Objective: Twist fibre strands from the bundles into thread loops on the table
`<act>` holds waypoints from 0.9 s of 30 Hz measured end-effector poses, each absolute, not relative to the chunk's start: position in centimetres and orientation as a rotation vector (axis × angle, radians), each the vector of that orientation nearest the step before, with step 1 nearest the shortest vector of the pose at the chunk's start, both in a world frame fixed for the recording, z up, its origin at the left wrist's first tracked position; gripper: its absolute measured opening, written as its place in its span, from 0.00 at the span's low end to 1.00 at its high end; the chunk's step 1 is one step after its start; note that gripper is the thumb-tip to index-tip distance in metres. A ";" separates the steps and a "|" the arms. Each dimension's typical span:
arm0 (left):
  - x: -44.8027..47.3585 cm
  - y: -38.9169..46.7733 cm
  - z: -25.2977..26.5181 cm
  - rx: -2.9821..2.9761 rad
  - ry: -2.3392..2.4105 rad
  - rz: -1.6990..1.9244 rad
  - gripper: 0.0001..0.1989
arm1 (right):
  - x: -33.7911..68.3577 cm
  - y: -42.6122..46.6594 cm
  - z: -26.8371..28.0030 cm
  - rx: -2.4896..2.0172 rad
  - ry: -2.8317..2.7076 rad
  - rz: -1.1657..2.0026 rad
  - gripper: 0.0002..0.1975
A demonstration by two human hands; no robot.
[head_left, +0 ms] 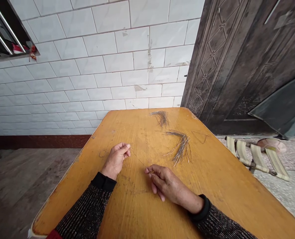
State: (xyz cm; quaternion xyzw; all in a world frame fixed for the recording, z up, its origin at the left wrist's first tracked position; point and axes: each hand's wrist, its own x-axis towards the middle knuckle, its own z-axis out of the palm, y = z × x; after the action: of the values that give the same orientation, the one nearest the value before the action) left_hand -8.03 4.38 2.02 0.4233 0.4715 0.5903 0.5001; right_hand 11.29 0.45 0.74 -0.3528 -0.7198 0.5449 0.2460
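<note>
A thin piece of wire [141, 163] stretches between my two hands, just above the wooden table [137, 219]. My left hand [115, 160] is closed, pinching one end between thumb and forefinger. The other end runs into the closed fingers of my right hand [167, 182], lower and to the right. Beyond my right hand lies a bent bundle of dark wires [181, 151], and a smaller wire bundle [163, 118] rests near the far edge. Beside my left hand is a small wire loop [102, 153]; a thin, wider loop [200, 136] lies to the right of the nearer bundle.
The table's far edge stands close to a white tiled wall [100, 73]. To the right are a dark carved door [222, 66], a stool with striped straps [258, 156] and a pale pink basin [271, 144]. A barred window [7, 30] is at upper left.
</note>
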 end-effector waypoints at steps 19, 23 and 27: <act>-8.8 4.9 1.5 1.015 1.160 1.424 0.11 | 12.3 0.3 0.8 -0.697 -2.031 1.821 0.19; -8.8 4.9 1.5 1.020 1.161 1.414 0.11 | 12.5 0.4 0.8 -0.672 -2.094 1.843 0.20; -9.2 5.0 1.8 1.008 1.149 1.405 0.11 | 13.6 1.3 1.8 -0.774 -2.198 1.773 0.21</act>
State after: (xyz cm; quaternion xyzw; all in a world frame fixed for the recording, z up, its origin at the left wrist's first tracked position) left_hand -9.19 4.96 1.76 0.4180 0.4768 0.5830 0.5080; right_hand 13.59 1.26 1.83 -0.2627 -0.7464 0.6021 0.1067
